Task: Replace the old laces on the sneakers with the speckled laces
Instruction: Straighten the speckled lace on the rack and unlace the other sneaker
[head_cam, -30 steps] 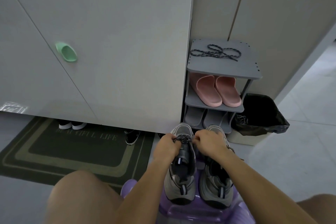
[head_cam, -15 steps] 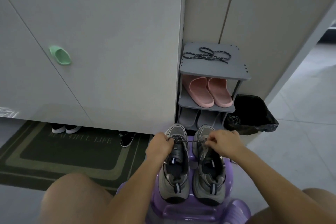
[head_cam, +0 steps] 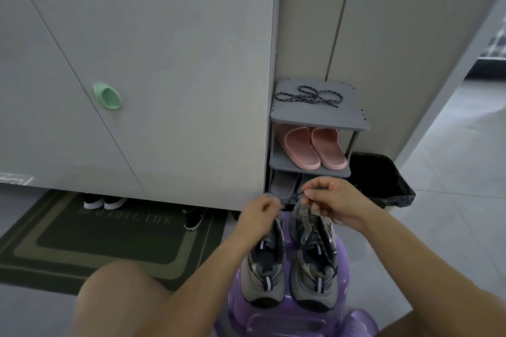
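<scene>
Holds an old lace [head_cam: 291,196], dark and thin, stretched over the toe ends of the sneakers [head_cam: 315,268]. Pinches it with the left hand [head_cam: 260,217] at the front of the left shoe and with the right hand [head_cam: 336,201] just above the right shoe, with both grips clamped on the cord and fingers curled. Cannot tell which eyelets it runs through, given the blur between the hands. Has the pair side by side, heels nearest, on a purple stool [head_cam: 287,323].

Looks soft, limp and nearly weightless, and seems likelier to snag in an eyelet than to slip. Best taken close to the stiff tip and drawn straight out, steadying the shoe by its upper.

Shows the speckled laces [head_cam: 309,97] untouched, lying in loose loops on top of a grey shoe rack [head_cam: 353,117], well apart from both hands. Shows pink slippers [head_cam: 312,149] on the shelf below and a black bin bag [head_cam: 383,180] just beside the rack.
</scene>
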A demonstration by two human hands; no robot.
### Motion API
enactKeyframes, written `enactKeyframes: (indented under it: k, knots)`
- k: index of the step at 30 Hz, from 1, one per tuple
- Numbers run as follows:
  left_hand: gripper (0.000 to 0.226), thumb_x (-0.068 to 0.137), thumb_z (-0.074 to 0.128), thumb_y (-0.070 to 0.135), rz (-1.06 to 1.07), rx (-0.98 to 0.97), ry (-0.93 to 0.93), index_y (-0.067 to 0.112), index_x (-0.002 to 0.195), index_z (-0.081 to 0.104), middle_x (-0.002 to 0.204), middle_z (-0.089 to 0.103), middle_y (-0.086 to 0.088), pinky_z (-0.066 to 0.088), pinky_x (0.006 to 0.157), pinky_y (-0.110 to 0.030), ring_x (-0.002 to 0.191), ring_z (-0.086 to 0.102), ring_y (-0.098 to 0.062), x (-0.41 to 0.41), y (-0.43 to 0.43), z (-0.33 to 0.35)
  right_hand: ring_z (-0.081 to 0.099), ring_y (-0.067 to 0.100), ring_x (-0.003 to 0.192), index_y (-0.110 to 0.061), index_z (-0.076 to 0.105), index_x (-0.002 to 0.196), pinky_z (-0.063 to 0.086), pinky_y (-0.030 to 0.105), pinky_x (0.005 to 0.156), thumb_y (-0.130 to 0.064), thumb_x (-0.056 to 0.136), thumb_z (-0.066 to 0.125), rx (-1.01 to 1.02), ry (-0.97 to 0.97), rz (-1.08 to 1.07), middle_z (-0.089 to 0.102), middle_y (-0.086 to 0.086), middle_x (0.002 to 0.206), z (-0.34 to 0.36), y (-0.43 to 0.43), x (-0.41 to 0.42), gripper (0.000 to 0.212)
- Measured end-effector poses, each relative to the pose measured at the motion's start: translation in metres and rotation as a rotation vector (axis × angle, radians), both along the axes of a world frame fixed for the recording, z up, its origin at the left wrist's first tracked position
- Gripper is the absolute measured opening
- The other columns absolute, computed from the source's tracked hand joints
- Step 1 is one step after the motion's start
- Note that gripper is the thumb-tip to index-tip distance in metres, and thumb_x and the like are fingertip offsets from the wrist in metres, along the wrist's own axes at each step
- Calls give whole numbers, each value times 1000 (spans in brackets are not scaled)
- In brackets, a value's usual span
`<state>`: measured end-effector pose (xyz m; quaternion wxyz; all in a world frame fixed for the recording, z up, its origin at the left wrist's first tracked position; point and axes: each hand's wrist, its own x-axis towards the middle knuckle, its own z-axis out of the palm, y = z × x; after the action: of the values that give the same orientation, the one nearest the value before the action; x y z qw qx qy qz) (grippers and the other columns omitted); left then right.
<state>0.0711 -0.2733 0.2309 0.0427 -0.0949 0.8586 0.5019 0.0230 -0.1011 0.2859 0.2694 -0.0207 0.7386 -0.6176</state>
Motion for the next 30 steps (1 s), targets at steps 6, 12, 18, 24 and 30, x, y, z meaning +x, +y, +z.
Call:
enactKeyframes:
  k: [6, 12, 18, 24, 30]
  knots:
    - [23, 97, 47, 26, -88, 240, -31, 17, 80, 60, 75, 59, 0, 39, 61, -19, 61, 49, -5, 2, 27, 26, 56, 2, 48, -12, 65, 86, 37, 12, 43, 7, 91, 44, -60, 48, -72, 67, 2, 70, 2, -16, 2, 29]
    - [24, 96, 46, 6, -52, 230, -171, 17, 77, 56, 70, 59, 1, 45, 61, -15, 59, 51, -8, 12, -8, 10, 55, 1, 51, -14, 64, 77, 43, 8, 51, 8, 90, 41, 159, 184, -118, 61, 3, 72, -9, 3, -5, 34]
    - [30, 87, 62, 13, 54, -7, -190, 18, 57, 59, 59, 59, 1, 45, 64, -25, 57, 52, -14, 20, -33, -10, 61, 20, 87, -13, 67, 91, 47, 32, 87, -1, 89, 48, 592, 411, -67, 66, 6, 98, -26, 13, -13, 23]
    - [20, 85, 66, 28, 18, -100, -101, 20, 68, 61, 63, 57, 1, 39, 56, -23, 57, 51, -11, 13, -15, -8, 53, 17, 113, -23, 62, 116, 41, 31, 97, -40, 83, 63, 844, 787, 216, 56, -2, 117, -38, -15, 10, 37]
    - [18, 86, 65, 31, -36, -141, -122, 18, 74, 63, 57, 51, 8, 34, 50, -20, 50, 44, -5, 5, -4, -13, 58, 19, 108, -24, 59, 108, 42, 31, 87, -34, 85, 60, 811, 609, 408, 66, -4, 111, -59, -36, 20, 24]
